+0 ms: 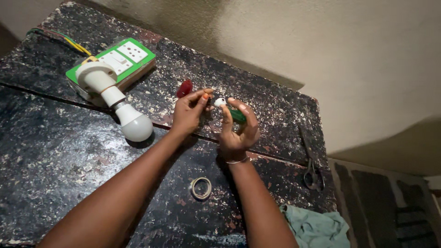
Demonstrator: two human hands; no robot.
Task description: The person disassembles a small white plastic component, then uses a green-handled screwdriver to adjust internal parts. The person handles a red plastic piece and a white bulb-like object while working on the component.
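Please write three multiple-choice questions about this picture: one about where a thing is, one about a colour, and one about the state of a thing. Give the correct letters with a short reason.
1. Where do the scissors lie?
A. near the table's right edge
B. on the green board
C. under the bulb

2. What colour is the board that carries the switch and socket?
A. red
B. green
C. blue

3. What is the state of the bulb?
A. lit
B. broken in pieces
C. unlit, fitted in its white holder

Answers:
1 A, the scissors rest by the right edge of the table, above the pale green cloth.
2 B, its rim is bright green.
3 C, the bulb looks whole and dull white in the holder.
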